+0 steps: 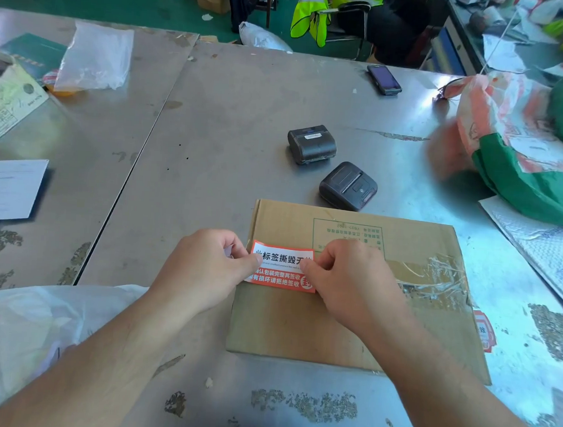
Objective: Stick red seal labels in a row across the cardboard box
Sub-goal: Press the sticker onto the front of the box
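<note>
Here, in the head view, both forearms are reaching forward from the lower edge, bare, with the wrists angling inward toward each other. The left hand (pixel 203 268) is pinching the left edge of the red seal label (pixel 281 270) between thumb and forefinger, its other fingers curling under. The right hand (pixel 348 284) is pinching the label's right edge in the same manner, knuckles up. The label is a glossy rectangle, red-bordered with a white band and printed characters, and it is lying over the left end of the cardboard box (pixel 332 327), at the middle seam; whether it is already sticking there I cannot tell. The box is flat, matte brown and green-printed, with wrinkled clear tape (pixel 435 280) shining along the seam's right half. It is sitting on the counter (pixel 228 143), a scuffed grey metal sheet with worn, pitted patches. Beyond the box two small black printers (pixel 311 144) (pixel 348 185) are sitting near each other, boxy with rounded corners. Farther back a dark handheld device (pixel 383 79) is lying flat, and a crumpled clear plastic bag (pixel 96 58) is resting at the far left.
</note>
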The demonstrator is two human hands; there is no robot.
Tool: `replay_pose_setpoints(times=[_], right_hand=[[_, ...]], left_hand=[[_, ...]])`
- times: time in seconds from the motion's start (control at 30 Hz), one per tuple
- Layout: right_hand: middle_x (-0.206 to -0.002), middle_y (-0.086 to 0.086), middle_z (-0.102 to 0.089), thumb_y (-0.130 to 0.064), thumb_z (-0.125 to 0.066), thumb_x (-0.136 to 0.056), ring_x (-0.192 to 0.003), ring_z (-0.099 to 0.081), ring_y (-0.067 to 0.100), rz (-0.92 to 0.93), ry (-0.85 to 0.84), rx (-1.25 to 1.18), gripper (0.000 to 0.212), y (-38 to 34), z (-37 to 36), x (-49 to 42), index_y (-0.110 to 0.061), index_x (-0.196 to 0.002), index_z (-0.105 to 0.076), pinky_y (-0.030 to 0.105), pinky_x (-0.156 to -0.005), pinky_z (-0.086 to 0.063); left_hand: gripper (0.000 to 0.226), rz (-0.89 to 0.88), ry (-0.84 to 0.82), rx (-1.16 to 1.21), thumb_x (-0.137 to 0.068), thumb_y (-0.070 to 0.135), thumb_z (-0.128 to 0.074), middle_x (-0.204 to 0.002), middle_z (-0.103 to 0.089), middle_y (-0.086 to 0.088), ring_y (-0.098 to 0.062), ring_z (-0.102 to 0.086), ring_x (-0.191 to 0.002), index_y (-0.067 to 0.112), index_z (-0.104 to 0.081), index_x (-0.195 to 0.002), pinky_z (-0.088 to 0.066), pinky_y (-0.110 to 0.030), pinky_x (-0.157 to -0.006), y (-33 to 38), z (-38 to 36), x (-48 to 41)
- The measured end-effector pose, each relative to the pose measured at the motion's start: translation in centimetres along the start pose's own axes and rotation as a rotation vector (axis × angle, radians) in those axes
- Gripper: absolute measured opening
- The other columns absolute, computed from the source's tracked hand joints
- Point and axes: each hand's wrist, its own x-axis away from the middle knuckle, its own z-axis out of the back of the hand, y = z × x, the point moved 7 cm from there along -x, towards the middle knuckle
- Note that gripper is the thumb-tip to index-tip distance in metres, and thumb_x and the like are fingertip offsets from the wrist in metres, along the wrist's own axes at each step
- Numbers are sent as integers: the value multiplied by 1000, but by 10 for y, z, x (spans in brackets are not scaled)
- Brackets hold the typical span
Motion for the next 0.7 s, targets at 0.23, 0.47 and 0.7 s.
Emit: replay_pose_setpoints(times=[0.23,0.47,0.7], right_hand=[[-72,0,-67,-37,-64,-89,-69,-63,23,9,14,7,26,-1,0,2,-16,-72,-62,30,-54,-44],[-75,3,-67,-35,-61,-89,-71,-63,26,36,49,47,24,-4,-1,5,-16,-75,-61,31,-55,-44],[-77,4,-68,-35,-61,-91,-72,-63,25,69,58,50,25,-6,1,7,-14,-78,-63,30,-55,-42]], left_hand=[[27,-5,11,-27,-79,39,-71,-63,-64,4,-12,-50,-53,18,-61,-63,-33,-26,-49,3,0,2],[27,-27,59,-128,-79,40,-69,-62,-62,4,-9,-52,-55,19,-60,-64,-31,-26,-47,11,3,8],[34,-33,100,-145,-78,45,-70,-61,-59,4,-10,-53,-58,17,-57,-65,-32,-28,-48,11,6,10]])
